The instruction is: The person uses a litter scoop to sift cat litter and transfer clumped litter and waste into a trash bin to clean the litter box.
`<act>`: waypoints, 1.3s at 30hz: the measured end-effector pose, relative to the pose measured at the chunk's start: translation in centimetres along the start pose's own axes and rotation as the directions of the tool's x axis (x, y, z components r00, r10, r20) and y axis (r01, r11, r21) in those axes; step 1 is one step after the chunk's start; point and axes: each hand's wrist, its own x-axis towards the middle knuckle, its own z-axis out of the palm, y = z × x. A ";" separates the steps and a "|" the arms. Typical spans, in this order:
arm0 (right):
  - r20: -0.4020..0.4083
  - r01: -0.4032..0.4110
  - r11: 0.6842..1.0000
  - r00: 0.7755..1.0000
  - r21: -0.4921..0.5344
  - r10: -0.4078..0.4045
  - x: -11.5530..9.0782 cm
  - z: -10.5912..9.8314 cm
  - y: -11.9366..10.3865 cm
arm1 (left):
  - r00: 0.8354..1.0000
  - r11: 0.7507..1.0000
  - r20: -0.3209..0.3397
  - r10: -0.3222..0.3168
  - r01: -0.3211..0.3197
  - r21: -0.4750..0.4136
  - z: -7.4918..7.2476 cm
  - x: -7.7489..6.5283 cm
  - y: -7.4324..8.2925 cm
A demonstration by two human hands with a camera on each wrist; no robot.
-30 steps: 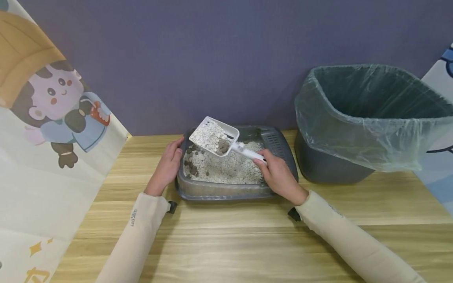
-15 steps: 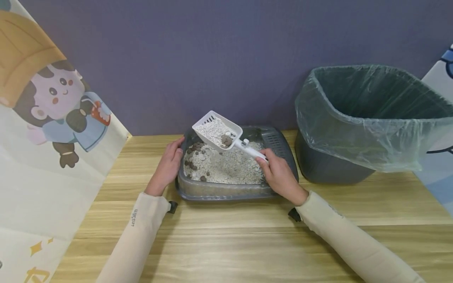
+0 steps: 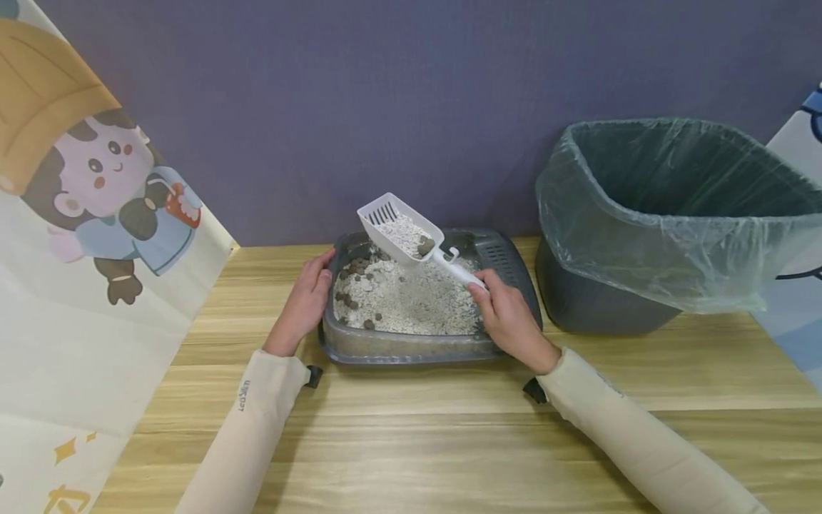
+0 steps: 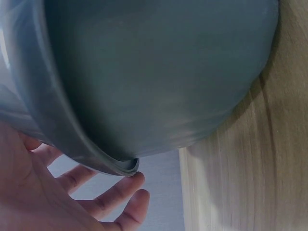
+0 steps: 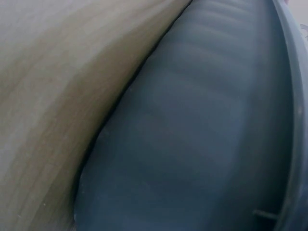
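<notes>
In the head view my right hand [image 3: 514, 320] grips the handle of a white slotted litter scoop [image 3: 440, 257], its blade raised over the back left of a grey litter box [image 3: 404, 348]. Pale litter and a brown clump [image 3: 425, 246] lie in the blade, with bare slots showing at its front end. Light litter [image 3: 427, 303] fills the box, and several brown clumps [image 3: 357, 267] gather at its left side. My left hand [image 3: 305, 303] rests against the box's left rim. The left wrist view shows its fingers [image 4: 113, 195] spread and loosely bent beside the rim.
A grey bin [image 3: 600, 296] with a clear plastic liner [image 3: 648, 250] folded over its rim stands right of the box. Everything sits on a wooden table [image 3: 411, 442] against a purple-grey wall [image 3: 359, 107]. A cartoon-printed sheet [image 3: 128, 357] borders the left side.
The scoop has risen slightly and shifted toward the back right. The litter in it has dwindled, baring the front slots. My left hand has stayed at the rim.
</notes>
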 end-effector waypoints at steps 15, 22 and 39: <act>-0.006 0.006 1.000 1.000 0.031 -0.006 0.0 -0.1 0.1 | 1.000 1.000 -0.010 0.006 -0.007 -0.007 0.1 0.0 -0.1; -0.007 0.009 1.000 1.000 0.010 -0.009 0.0 -0.1 -0.1 | 1.000 1.000 -0.017 0.000 0.000 -0.002 0.2 0.1 -0.2; 0.107 -0.055 0.997 0.992 -0.047 0.060 0.1 0.1 -0.2 | 1.000 1.000 -0.029 -0.004 0.004 0.000 0.2 0.1 -0.2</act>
